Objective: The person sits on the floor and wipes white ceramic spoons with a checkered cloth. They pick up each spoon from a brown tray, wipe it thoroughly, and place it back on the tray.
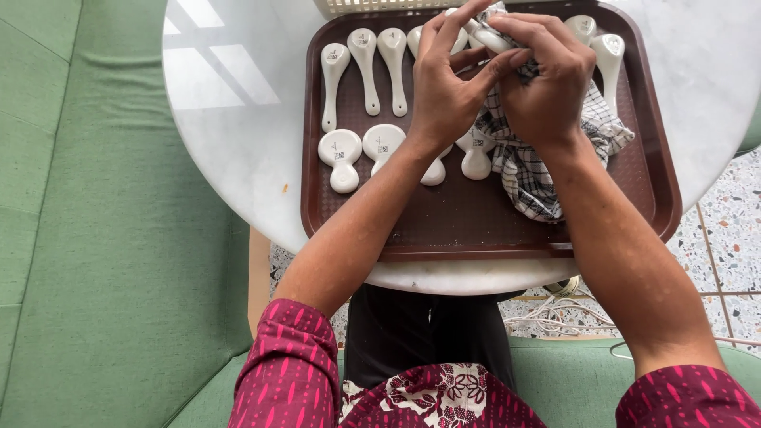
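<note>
1. Green sofa (95,261) fills the left and bottom of the shot, and there's speckled terrazzo floor (733,238) on the right with some white cables (555,317) lying on it.
2. The surface (230,119) is a round white marble top, pretty glossy, with window light reflecting on its left part.
3. On it sits a big brown plastic tray (476,222) that takes up most of the top.
4. A black-and-white checked cloth (531,170) is bunched up on the tray's right half, draped down from the person's hands.
5. The left hand (444,87) is curled around a white ceramic spoon (483,36), pinching it at the far end of the tray, fingers closed on it.
6. The right hand (547,83) is wrapped in the cloth and pressed against that same spoon, so both hands are full, nothing spread wide.
7. More white spoons (365,87) lie flat in rows on the tray's left side, some handle-up, some handle-down, and a couple more sit at the top right corner (606,51).
</note>
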